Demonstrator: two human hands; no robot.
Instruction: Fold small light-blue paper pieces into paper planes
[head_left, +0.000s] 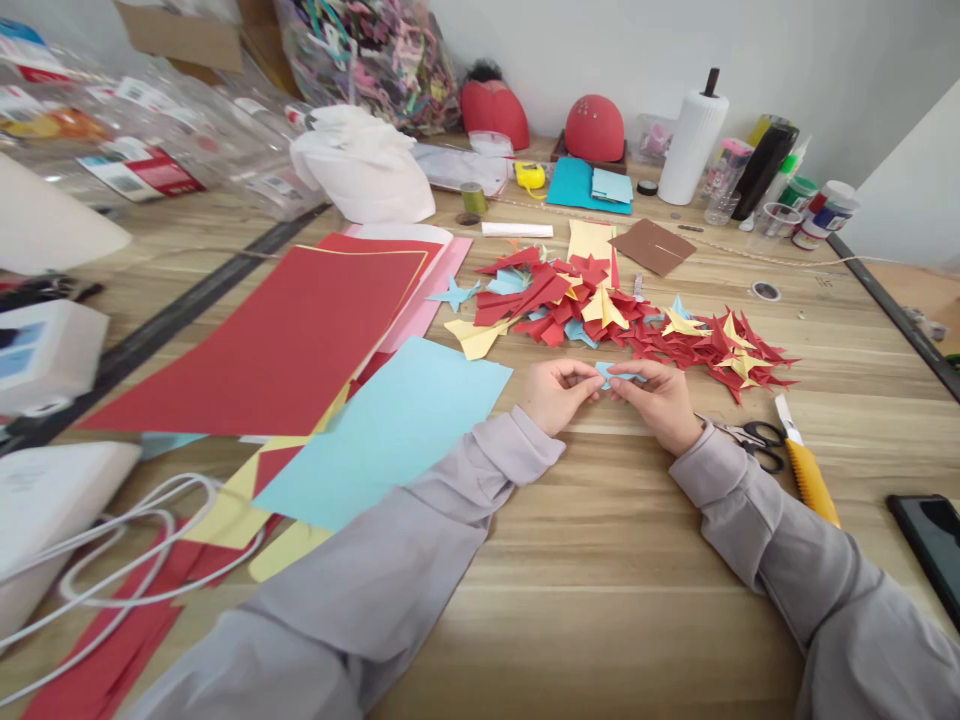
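Observation:
Between my two hands is a small piece of light blue paper, pinched by thumbs and fingers just above the table. My left hand is closed on its left side, my right hand on its right. Part of the paper is hidden behind the fingers, so its full shape does not show. Just beyond the hands spreads a heap of folded paper pieces, mostly red with some yellow and blue, several of them pointed like stars. A blue paper star lies at the heap's left end.
Sheets of red paper and light blue paper lie left of my hands. Black-handled scissors and a yellow utility knife lie to the right, near a phone. A white cable coils at the lower left.

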